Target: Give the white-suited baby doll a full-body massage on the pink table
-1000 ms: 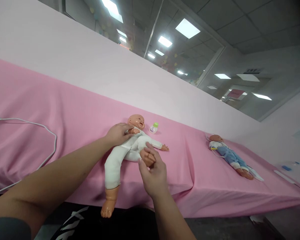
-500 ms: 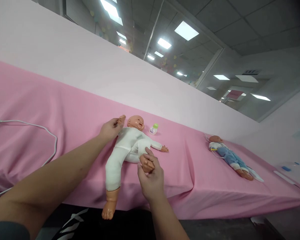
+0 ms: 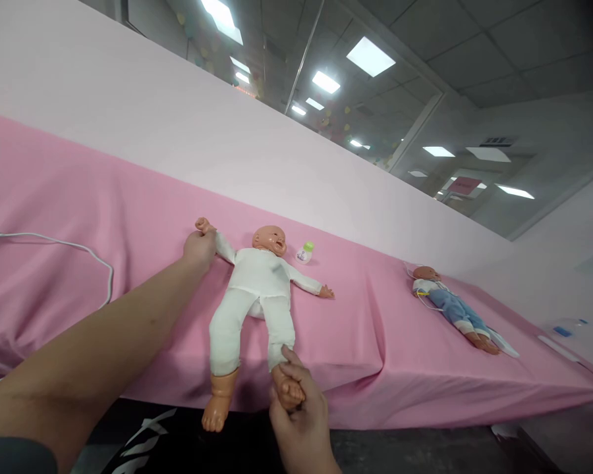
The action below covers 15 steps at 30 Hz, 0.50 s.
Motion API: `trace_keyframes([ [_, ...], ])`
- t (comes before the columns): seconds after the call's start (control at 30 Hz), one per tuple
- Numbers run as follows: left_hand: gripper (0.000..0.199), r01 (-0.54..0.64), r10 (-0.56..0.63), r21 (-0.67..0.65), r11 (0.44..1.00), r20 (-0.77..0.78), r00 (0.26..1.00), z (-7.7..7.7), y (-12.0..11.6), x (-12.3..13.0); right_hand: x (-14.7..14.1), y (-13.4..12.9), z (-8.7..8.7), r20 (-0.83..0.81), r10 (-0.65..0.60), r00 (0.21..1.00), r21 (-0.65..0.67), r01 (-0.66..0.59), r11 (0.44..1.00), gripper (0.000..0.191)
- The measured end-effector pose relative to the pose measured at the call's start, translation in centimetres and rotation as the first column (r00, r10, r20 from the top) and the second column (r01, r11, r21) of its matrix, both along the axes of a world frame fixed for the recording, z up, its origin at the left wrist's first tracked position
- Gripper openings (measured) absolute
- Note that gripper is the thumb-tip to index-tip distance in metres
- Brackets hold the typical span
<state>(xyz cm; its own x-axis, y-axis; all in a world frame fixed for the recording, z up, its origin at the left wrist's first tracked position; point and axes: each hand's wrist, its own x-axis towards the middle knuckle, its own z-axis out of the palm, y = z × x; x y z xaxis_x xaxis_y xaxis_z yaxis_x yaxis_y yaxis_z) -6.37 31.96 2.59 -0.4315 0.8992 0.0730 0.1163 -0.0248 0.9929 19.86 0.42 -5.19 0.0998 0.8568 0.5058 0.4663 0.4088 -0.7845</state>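
- A baby doll [image 3: 259, 280] in white lies on its back, arms spread, on a pink-draped desk [image 3: 336, 329].
- Out to one side of the doll's head, the left hand [image 3: 199, 251] has its grip wrapped around a wrist, the fist [image 3: 204, 225] showing past it; the fingertips are hidden.
- Below the doll's trunk, the right hand [image 3: 304, 421] cups a foot [image 3: 291, 393], its grip pinching it between thumb and fingers.
- The step in hand appears to be stretching an arm and the opposite leg away from the doll's body.
- The next move seems to call for gentle, matched handling of both limbs, so the trunk does not slide.
- Just beside the doll's head sits a green-capped bottle [image 3: 305, 253]; well apart, past its free arm, lies a second doll [image 3: 454, 309].
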Motion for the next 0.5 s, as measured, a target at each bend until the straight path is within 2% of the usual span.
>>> trace_keyframes([
  [0.1,0.033,0.004,0.009,0.099,0.995,-0.129,0.992,0.9,-2.6,1.0,0.0,1.1,2.6,-0.002,-0.016,1.0,0.014,0.016,1.0,0.031],
  [0.2,0.032,0.189,-0.102,0.245,0.951,-0.327,0.939,1.7,-4.8,2.5,0.2,3.1,6.1,-0.005,-0.042,0.999,0.047,0.042,0.998,0.031],
  [0.33,0.041,0.42,-0.252,0.238,0.876,-0.516,0.819,2.3,-6.1,4.4,0.0,7.4,10.0,-0.015,-0.046,0.999,0.05,0.046,0.998,0.034],
  [0.4,0.039,0.515,-0.314,0.182,0.837,-0.612,0.726,2.3,-6.4,5.0,-0.4,9.9,10.8,0.006,-0.019,1.0,0.044,0.019,0.999,0.037],
  [0.5,0.034,0.596,-0.354,0.107,0.796,-0.716,0.602,2.1,-6.4,5.3,-1.3,12.8,10.3,0.034,0.033,0.999,0.03,-0.034,0.999,0.036],
])
